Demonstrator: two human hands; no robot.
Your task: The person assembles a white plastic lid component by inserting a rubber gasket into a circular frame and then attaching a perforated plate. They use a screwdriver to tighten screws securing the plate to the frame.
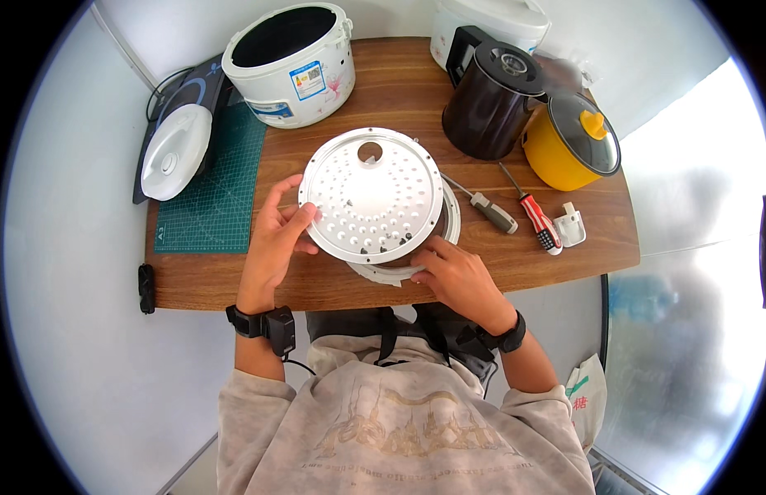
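A round silver metal plate [375, 194] dotted with dimples, with one larger hole near its far edge, is held tilted over the table. My left hand [276, 227] grips its left rim, thumb on top and fingers spread at the edge. Several small dark pieces, perhaps screws, lie along the plate's near part. Under the plate, a white ring [454, 219] shows at the right and near side. The fingers of my right hand [457, 276] close on this ring's near right part, just below the plate's rim; the fingertips are partly hidden.
A white rice cooker body [292, 107] stands at the far left, by a white lid [177, 153] and a green cutting mat [210, 223]. At right are a dark kettle [490, 115], a yellow pot [568, 148], a grey screwdriver [494, 213], a red screwdriver [540, 223] and a white plastic part [570, 227].
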